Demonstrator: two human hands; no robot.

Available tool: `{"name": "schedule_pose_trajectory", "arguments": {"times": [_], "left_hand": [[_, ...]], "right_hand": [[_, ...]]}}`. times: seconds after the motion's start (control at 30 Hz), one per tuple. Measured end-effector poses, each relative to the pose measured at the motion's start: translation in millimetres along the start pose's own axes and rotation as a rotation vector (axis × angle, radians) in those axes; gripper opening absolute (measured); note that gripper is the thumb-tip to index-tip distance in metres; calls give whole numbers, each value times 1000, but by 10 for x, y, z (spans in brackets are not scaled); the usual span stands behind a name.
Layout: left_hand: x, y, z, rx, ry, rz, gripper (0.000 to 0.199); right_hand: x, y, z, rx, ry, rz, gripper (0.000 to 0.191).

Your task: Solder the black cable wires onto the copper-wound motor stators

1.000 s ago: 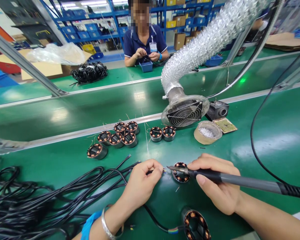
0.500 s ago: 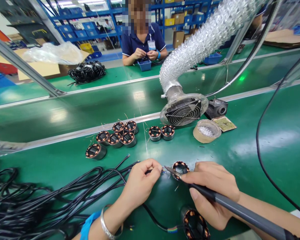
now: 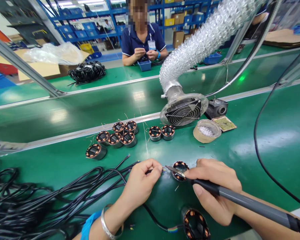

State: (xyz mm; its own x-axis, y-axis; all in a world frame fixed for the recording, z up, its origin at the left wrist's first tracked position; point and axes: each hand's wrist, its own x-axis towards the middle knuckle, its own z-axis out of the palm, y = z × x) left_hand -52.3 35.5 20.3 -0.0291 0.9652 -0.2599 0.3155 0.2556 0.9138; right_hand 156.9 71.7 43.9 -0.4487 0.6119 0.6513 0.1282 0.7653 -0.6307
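My left hand [image 3: 143, 180] is closed in a pinch on a black cable [image 3: 148, 171], whose thin stripped wire ends poke out past the fingertips. My right hand [image 3: 216, 190] grips a soldering iron [image 3: 242, 200] like a pen, its tip against or very near those wire ends. Just under the iron's tip sits a motor stator [image 3: 180, 171] with copper windings and loose thin leads. Closer to me, a second stator [image 3: 195, 223] lies tilted, joined to a black cable with coloured wires [image 3: 172, 229].
Several stators [image 3: 121, 139] stand along the bench's back rail. A fume extractor [image 3: 185, 111] on a silver hose, a round solder tub [image 3: 207, 131], a sponge [image 3: 224, 123] and an iron holder [image 3: 217, 108] are behind. Black cables [image 3: 52, 200] cover the left. Opposite sits a co-worker [image 3: 143, 43].
My right hand and the soldering iron have shifted slightly to the right, and the iron's cord has moved a little. My left hand and the cable stay in place.
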Motion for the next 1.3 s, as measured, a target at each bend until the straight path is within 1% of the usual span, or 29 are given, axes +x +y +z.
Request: {"name": "schedule_pose_trajectory", "arguments": {"times": [0.23,0.57,0.77,1.1,1.3], "left_hand": [[-7,17,-5,18,6,0,28],[2,28,-3,23,2,0,28],[9,29,1,24,10,-1,28],[4,8,-2,21,9,4,29],[9,9,0,18,8,8,28]], "right_hand": [[24,13,42,16,21,-36,25],[-19,43,3,8,52,-36,23],[-13,43,27,12,49,-39,22],[-12,60,70,61,62,-77,27],[-16,66,47,52,52,-67,26]]}}
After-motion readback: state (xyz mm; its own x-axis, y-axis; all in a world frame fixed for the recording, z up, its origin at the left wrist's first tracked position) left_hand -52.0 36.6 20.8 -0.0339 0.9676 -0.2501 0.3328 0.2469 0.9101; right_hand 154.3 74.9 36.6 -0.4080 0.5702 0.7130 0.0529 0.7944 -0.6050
